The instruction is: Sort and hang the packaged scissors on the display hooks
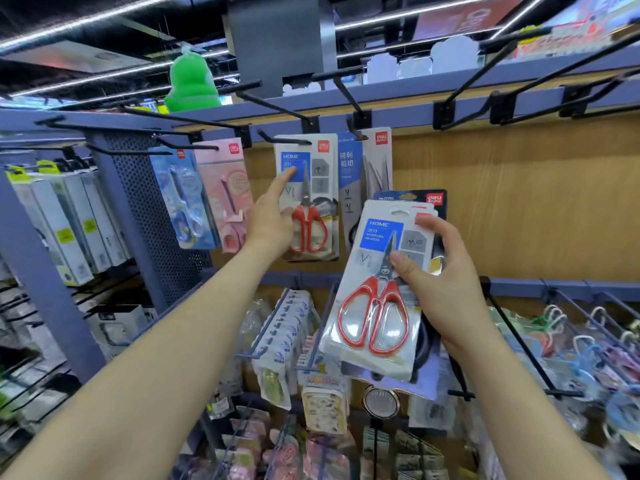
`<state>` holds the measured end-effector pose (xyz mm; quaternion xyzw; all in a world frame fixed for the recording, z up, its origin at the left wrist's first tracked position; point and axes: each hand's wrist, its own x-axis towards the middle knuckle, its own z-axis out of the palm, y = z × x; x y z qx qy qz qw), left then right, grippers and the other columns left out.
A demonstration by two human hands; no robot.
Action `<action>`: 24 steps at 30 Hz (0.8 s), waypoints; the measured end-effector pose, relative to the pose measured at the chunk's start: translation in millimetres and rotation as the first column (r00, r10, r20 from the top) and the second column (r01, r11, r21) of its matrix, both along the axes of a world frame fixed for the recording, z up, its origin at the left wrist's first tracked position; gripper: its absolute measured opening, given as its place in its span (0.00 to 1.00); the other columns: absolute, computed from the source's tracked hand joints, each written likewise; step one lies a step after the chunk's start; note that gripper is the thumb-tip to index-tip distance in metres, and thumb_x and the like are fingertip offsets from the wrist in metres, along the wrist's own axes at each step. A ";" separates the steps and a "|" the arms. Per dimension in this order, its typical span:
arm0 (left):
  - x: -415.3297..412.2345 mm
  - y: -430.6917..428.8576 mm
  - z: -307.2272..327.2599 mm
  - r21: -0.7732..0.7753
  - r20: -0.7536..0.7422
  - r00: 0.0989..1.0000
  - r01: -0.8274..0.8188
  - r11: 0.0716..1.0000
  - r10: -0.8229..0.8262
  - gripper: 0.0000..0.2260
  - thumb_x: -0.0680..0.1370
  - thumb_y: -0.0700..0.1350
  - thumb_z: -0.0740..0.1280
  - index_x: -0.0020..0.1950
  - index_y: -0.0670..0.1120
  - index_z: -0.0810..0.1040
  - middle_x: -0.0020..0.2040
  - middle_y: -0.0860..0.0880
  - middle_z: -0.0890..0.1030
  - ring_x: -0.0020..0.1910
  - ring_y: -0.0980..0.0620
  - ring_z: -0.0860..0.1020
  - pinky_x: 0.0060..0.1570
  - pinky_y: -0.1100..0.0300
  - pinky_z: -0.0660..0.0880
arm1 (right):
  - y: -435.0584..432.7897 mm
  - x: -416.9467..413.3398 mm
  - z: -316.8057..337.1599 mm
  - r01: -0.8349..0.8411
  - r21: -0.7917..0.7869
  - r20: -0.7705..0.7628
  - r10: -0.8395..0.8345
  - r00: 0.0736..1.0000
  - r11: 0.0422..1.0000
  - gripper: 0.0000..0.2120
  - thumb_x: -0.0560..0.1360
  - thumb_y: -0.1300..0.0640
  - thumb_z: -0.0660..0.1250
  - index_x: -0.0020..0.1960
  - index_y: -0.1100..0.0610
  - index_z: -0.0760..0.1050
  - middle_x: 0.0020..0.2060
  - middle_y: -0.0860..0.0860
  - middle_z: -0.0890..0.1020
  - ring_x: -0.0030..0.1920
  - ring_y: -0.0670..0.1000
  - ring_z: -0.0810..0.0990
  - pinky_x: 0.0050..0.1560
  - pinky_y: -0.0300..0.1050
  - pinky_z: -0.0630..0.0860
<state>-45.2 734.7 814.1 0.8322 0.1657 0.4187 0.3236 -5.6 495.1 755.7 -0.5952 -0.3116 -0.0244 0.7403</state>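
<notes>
- Touches, with the left hand (273, 216) at mid-frame, the hung red-handled pack (313, 188): forefinger straight on its blue label, thumb laid beside the red handles, nothing gripped.
- Grips, with the right hand (446, 282) right of centre, a stack of packs — thumb across the front, fingers curled over the upper right edge.
- Shows at the front of that stack the held red-handled pack (370, 306), tilted, hang-hole uppermost, with the same blue HOME label as the hung one.
- Shows behind it a dark-blue pack (412, 196), only the top edge and a strip at the right visible; cannot tell how many packs lie between.
- Carries on the upper row of black hooks (287, 140), from left to right: a blue pack (183, 199), a pink pack (227, 192), the hung red-handled pack, a grey-and-blue pack (363, 168) with black handles.
- Places the held stack below and right of the grey-and-blue pack, overlapping its lower part in the frame — apart from every hook.
- Backs all this with a wooden panel (519, 202) across the right half of the frame.
- Sets more black hooks jutting out at upper right, a green object (190, 84) at upper left, white boxes (69, 223) at the left edge.
- Crowds the lower part of the frame with small packaged goods (287, 341) on a second row of hooks, blurred.
</notes>
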 end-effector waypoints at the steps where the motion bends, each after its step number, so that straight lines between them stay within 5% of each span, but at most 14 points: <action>1: -1.5 -1.2 0.4 0.022 -0.018 0.999 -0.031 0.999 0.031 0.32 0.79 0.31 0.59 0.73 0.63 0.65 0.72 0.52 0.70 0.60 0.54 0.74 0.56 0.60 0.76 | -1.2 1.1 -1.7 -0.006 0.005 -0.002 0.006 1.000 1.000 0.25 0.75 0.63 0.73 0.66 0.45 0.69 0.46 0.33 0.81 0.48 0.33 0.81 0.41 0.31 0.78; 5: -10.6 -1.4 -2.7 -0.030 -0.027 0.998 -0.049 0.998 0.048 0.33 0.78 0.30 0.59 0.74 0.62 0.65 0.69 0.50 0.73 0.56 0.53 0.76 0.53 0.58 0.79 | -3.3 2.1 -5.9 -0.016 0.037 -0.040 0.017 0.999 0.999 0.35 0.74 0.60 0.75 0.72 0.39 0.63 0.52 0.31 0.79 0.54 0.34 0.80 0.46 0.35 0.80; 8: -27.1 -16.2 -2.0 0.008 -0.031 0.988 -0.153 0.988 0.154 0.25 0.78 0.34 0.63 0.71 0.56 0.70 0.59 0.50 0.73 0.51 0.56 0.73 0.57 0.58 0.74 | 0.6 2.2 -7.0 -0.042 0.060 -0.088 0.047 0.995 0.997 0.36 0.72 0.58 0.76 0.74 0.41 0.64 0.60 0.40 0.80 0.57 0.43 0.82 0.52 0.46 0.83; 11: -47.6 -63.6 -10.5 -0.173 -0.016 0.995 0.098 0.980 -0.102 0.07 0.79 0.45 0.67 0.56 0.54 0.78 0.49 0.53 0.80 0.45 0.55 0.79 0.50 0.57 0.78 | 7.6 -1.3 -5.9 -0.038 0.100 -0.090 0.047 0.995 0.994 0.32 0.72 0.59 0.76 0.71 0.43 0.69 0.60 0.42 0.81 0.58 0.46 0.82 0.56 0.51 0.82; 14: -52.2 -99.8 -30.2 -0.354 0.002 0.955 0.279 0.893 -0.297 0.07 0.77 0.49 0.71 0.54 0.52 0.78 0.45 0.55 0.84 0.43 0.58 0.83 0.42 0.64 0.79 | 15.1 -7.9 -5.0 -0.021 0.125 -0.069 0.030 0.997 0.992 0.23 0.73 0.57 0.75 0.65 0.47 0.74 0.55 0.43 0.83 0.55 0.46 0.83 0.55 0.49 0.81; 18: -45.2 -104.0 -39.7 -0.448 0.171 0.972 0.223 0.866 -0.162 0.05 0.78 0.47 0.70 0.50 0.47 0.80 0.44 0.48 0.86 0.46 0.47 0.84 0.48 0.49 0.81 | 9.5 -13.8 -4.5 -0.088 0.160 -0.147 0.112 0.983 0.983 0.07 0.81 0.52 0.63 0.57 0.50 0.78 0.46 0.41 0.86 0.46 0.41 0.84 0.44 0.35 0.80; 24: -39.8 -114.9 -39.8 -0.450 0.303 0.950 0.208 0.868 -0.071 0.04 0.80 0.47 0.68 0.52 0.48 0.78 0.48 0.48 0.85 0.49 0.46 0.84 0.53 0.40 0.79 | -9.4 -12.7 -14.6 -0.317 0.204 -0.234 0.360 0.903 0.926 0.11 0.81 0.55 0.62 0.62 0.46 0.75 0.50 0.48 0.87 0.47 0.49 0.86 0.41 0.43 0.82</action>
